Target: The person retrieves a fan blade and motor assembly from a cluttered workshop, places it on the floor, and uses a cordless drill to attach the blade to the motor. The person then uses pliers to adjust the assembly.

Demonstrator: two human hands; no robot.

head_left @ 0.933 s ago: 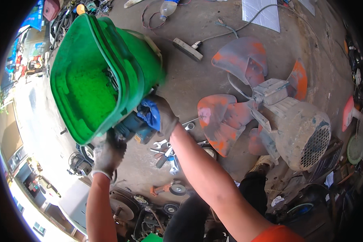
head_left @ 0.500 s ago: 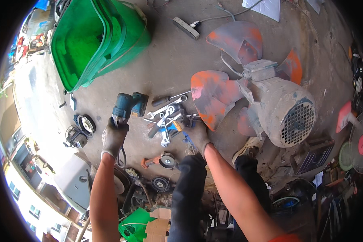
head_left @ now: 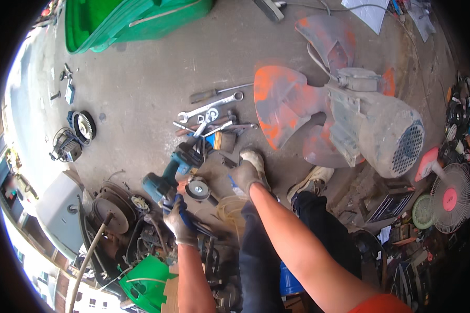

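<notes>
My left hand (head_left: 178,223), in a pale work glove, is closed around the front end of a teal pistol-shaped cordless driver (head_left: 157,186). The driver's handle and battery point up toward the tool pile. A long blue-handled tool (head_left: 201,228) lies against the same hand; whether the fingers hold it too is unclear. My gloved right hand (head_left: 244,176) is closed beside my shoe, with a blue-handled hand tool (head_left: 236,185) partly showing under it. Beyond the hands lie a combination wrench (head_left: 210,106), a screwdriver (head_left: 206,96), a paintbrush (head_left: 223,141) and an angle grinder (head_left: 198,190).
A large motor (head_left: 373,122) with orange-grey fan blades (head_left: 282,99) stands at the right. At the far left is a green bin (head_left: 156,26). Machine parts (head_left: 112,214) crowd the near left. A pink-centred fan (head_left: 450,199) and clutter line the right.
The left hand has moved nearer and to the right with the driver. The right hand has drawn back from the tool pile toward my shoe. The view has shifted too.
</notes>
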